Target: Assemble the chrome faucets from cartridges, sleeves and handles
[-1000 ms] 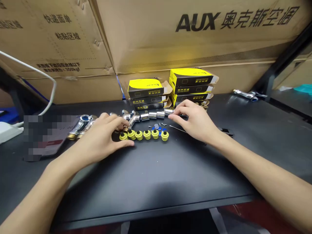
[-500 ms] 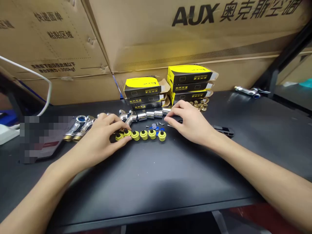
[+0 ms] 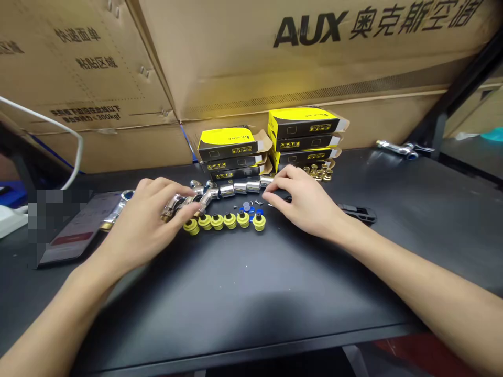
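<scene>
The left hand (image 3: 151,222) has its thumb and fingers parted. Just beside this thumb starts a row of six yellow plugs (image 3: 217,223), round and ridged, with short black stems, which runs toward the bent fingers of the right hand (image 3: 310,204); if these grip something, I cannot tell.

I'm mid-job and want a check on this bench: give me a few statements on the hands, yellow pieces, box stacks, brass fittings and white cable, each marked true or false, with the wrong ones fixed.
1. Six yellow pieces sit in a row on the table. True.
2. The left hand is clenched into a fist. False: the left hand has its thumb and fingers apart.
3. The right box stack is the lower one. False: the right box stack is taller than the left box stack.
4. Brass fittings sit beyond the right hand. True.
5. The white cable is at the far right. False: the white cable is at the left.
</scene>
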Motion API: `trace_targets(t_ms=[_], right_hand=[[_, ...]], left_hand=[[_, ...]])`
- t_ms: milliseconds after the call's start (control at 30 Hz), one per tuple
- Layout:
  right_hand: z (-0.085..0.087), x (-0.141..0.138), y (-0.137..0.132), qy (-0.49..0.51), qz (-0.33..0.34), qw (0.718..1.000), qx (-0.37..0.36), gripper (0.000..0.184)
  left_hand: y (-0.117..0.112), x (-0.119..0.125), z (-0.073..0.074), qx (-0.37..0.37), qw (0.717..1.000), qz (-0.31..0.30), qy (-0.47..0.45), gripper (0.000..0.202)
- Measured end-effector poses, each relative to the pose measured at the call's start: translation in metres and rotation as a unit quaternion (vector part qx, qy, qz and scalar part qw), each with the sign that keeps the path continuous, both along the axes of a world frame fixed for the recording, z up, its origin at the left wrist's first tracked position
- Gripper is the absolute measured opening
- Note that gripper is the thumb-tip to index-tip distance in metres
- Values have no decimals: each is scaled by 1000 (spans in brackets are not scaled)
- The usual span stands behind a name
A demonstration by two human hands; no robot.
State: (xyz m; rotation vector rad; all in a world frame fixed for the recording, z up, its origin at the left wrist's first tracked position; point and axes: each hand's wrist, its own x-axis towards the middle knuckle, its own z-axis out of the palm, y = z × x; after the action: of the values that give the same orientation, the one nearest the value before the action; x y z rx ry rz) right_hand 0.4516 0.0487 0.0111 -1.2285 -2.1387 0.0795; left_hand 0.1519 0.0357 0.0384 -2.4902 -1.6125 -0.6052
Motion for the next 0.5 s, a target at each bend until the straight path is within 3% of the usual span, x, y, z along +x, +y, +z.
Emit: trace_targets(t_ms=[167,500], right_hand=[[0,1,1,-2,2,1000,-7,16],[3,2,0,-24,-11,999,17,19]], left_hand=[[4,-2,0,-7,998,64,-17,37],[7,-4,-2,-7,995,95,-1,34]])
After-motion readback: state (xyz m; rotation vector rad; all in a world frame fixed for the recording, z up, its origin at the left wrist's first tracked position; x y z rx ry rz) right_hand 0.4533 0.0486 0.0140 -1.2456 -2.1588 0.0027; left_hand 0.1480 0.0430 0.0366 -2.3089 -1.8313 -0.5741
